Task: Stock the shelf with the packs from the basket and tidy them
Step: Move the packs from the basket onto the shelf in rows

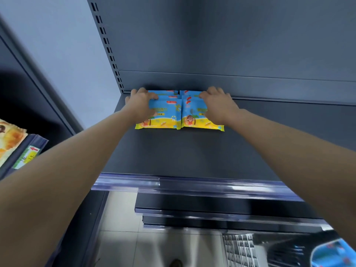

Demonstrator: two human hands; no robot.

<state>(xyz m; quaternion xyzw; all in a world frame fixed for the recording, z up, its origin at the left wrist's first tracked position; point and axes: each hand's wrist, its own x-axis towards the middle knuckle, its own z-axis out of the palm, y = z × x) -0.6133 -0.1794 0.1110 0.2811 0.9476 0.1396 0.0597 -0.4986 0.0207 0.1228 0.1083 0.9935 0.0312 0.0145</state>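
Blue-and-yellow wipe-style packs lie flat at the rear left corner of the grey shelf (183, 151), in two low piles set side by side: the left stack (165, 114) and the right stack (192, 110). They touch along a seam that runs front to back, so the pair forms a short row along the back wall, and their front edges sit nearly level.

The left hand (141, 105) holds the outer far corner of the left stack, fingers (134, 91) curled over its edge and the thumb on top. The right hand (219, 106) mirrors it on the right stack, with the fingers narrow and hooked round the pack. Each pile lies inward of its own hand and neither arm is nearer, so squaring them looks like an inward squeeze and a push toward the wall.

Each pack carries a red banner, yellow lettering and a cartoon child, but all of it is too blurred to read. A clear price rail (192, 185) fronts the shelf and has no ticket in it. On the neighbouring shelf a tag with a red arrow (28, 154) shows, its text illegible. The basket (250, 247) sits low at the right with more blue packs in it, so stocking is not yet done
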